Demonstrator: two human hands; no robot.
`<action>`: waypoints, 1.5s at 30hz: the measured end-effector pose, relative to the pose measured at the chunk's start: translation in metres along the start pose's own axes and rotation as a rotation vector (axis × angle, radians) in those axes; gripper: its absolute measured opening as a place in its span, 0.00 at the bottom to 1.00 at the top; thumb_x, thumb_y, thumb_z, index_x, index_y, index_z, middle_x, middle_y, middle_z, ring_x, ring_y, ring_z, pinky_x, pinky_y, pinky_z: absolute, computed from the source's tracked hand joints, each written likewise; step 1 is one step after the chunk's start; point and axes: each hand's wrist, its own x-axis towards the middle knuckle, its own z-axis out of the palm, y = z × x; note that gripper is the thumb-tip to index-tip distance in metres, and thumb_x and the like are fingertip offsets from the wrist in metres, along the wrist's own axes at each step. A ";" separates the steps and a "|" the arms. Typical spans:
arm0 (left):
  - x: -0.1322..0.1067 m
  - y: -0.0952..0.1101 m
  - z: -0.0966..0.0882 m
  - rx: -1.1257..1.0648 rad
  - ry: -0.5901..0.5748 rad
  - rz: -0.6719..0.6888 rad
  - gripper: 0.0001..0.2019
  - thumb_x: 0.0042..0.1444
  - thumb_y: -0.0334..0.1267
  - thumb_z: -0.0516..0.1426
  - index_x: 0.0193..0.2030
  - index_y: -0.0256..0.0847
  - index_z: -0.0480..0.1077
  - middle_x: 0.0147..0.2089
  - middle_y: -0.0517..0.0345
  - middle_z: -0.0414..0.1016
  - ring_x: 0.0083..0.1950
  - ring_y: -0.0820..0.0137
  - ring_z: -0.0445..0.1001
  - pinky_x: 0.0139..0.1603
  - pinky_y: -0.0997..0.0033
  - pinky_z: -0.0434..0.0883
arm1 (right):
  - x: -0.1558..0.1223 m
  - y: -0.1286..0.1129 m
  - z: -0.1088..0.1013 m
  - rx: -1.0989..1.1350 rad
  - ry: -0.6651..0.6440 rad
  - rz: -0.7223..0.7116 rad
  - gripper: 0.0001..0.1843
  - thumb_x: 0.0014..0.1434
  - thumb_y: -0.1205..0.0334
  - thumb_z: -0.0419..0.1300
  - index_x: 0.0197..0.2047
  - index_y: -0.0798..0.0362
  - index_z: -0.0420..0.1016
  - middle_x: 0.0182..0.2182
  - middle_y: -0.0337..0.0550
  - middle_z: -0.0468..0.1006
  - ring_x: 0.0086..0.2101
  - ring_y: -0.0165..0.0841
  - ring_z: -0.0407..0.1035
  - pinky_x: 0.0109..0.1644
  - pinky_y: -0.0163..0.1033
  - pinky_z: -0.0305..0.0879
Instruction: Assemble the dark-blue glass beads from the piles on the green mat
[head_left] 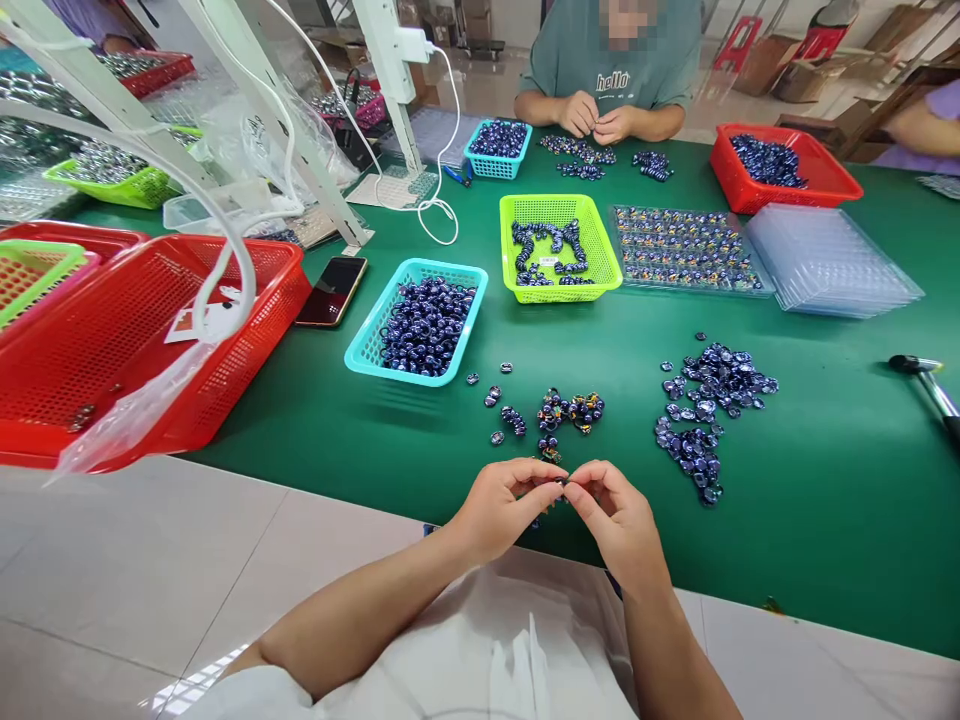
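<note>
Left hand and right hand meet at the green desk edge, fingers of both pinched on one small dark glossy bead. Loose pile of dark blue glossy beads lies to the right, well apart.

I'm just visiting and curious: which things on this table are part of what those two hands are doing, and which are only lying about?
In use:
left hand and right hand pinching a small dark bead piece
joined bead clusters
loose blue bead pile
teal basket of beads

Lying about:
phone
hammer
red basket
stack of clear trays
</note>
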 end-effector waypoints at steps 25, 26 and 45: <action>-0.005 0.009 -0.007 -0.101 -0.073 -0.009 0.10 0.54 0.39 0.65 0.42 0.38 0.82 0.34 0.55 0.77 0.31 0.73 0.71 0.34 0.73 0.70 | -0.009 0.003 -0.004 -0.203 0.032 -0.665 0.26 0.60 0.80 0.58 0.56 0.45 0.71 0.40 0.44 0.79 0.39 0.35 0.73 0.39 0.43 0.72; -0.005 0.009 -0.007 -0.071 -0.071 0.026 0.10 0.55 0.38 0.64 0.43 0.38 0.82 0.34 0.54 0.77 0.32 0.72 0.72 0.34 0.72 0.70 | -0.009 0.003 -0.003 -0.214 0.035 -0.664 0.26 0.60 0.80 0.58 0.56 0.46 0.71 0.40 0.45 0.79 0.39 0.35 0.73 0.39 0.43 0.72; -0.007 0.004 -0.010 0.290 -0.044 0.369 0.11 0.62 0.32 0.58 0.48 0.36 0.80 0.34 0.49 0.80 0.35 0.67 0.76 0.36 0.70 0.72 | -0.009 0.004 0.001 -0.300 0.086 -0.650 0.22 0.61 0.78 0.58 0.54 0.47 0.72 0.39 0.44 0.78 0.38 0.35 0.73 0.39 0.43 0.71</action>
